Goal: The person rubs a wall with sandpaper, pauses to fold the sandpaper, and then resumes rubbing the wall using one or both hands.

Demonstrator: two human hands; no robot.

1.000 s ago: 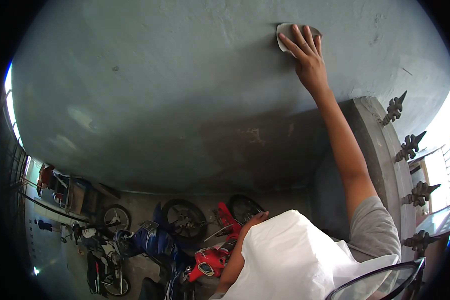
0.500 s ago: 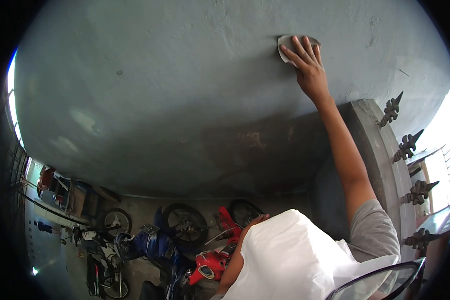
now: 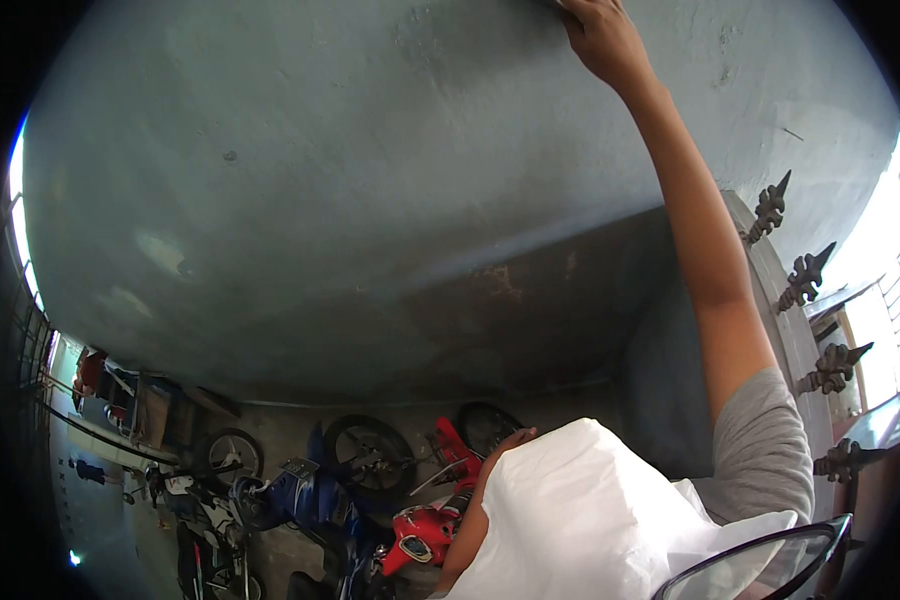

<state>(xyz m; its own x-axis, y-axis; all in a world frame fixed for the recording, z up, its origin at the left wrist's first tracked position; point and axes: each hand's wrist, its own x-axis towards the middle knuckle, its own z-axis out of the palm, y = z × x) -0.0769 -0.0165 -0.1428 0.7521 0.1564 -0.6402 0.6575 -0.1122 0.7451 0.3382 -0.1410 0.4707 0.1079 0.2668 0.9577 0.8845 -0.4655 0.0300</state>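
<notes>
The right hand (image 3: 608,42) has risen along the wall (image 3: 310,170), its cropped fingers' (image 3: 578,8) spread and hold, and the sheet's (image 3: 554,3) axis, unclear.

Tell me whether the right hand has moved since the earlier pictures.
Yes: the right hand has moved up the wall, farther from the pale scuff marks, and now reaches the picture's top edge.

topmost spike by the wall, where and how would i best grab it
Probably around the knobbly middle of the topmost spike, below its tip, coming across from the picture's left, where the right forearm is. The shaft slants up to a narrow point, so a grip over the end looks awkward; the bulges below may give a firmer hold.
</notes>
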